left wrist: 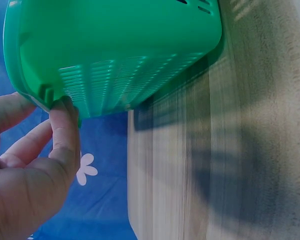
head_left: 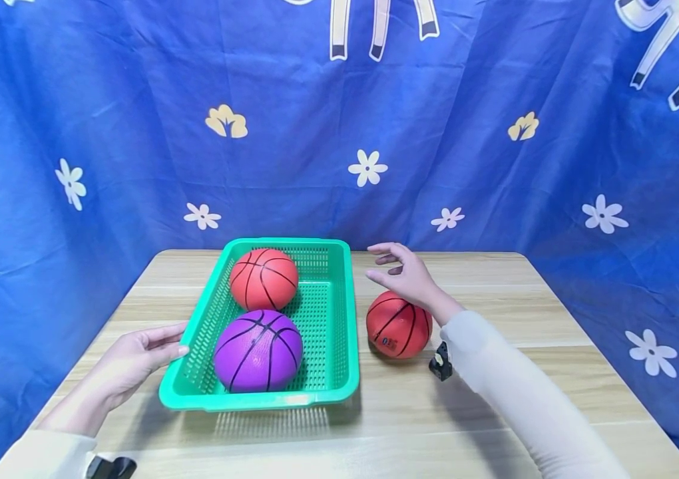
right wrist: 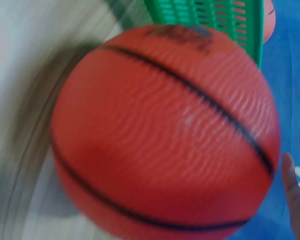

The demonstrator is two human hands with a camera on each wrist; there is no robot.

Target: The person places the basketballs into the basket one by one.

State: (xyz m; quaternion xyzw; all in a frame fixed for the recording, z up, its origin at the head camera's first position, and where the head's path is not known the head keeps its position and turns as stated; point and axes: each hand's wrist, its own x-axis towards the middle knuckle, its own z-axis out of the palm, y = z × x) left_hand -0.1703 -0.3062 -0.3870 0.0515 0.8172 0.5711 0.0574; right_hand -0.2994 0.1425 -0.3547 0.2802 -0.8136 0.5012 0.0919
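A green plastic basket (head_left: 329, 397) stands on the left half of the table. Inside it lie an orange-red basketball (head_left: 264, 279) at the back and a purple basketball (head_left: 258, 351) in front. My left hand (head_left: 130, 362) pinches the basket's left rim; thumb and fingers meet on that rim in the left wrist view. Outside the basket, to its right, sits a red basketball (head_left: 399, 326) on the tabletop. Above and behind this ball is my right hand (head_left: 405, 273), fingers loosely bent and nothing between them. The ball fills most of the right wrist view, with the right fingertips (right wrist: 289, 172) off to its side.
The light wooden table (head_left: 495, 293) ends at a blue curtain (head_left: 291, 146) printed with flowers and animal legs, which hangs behind and on both sides. A small black device (head_left: 441, 362) is worn at my right wrist, and another (head_left: 112, 468) at my left.
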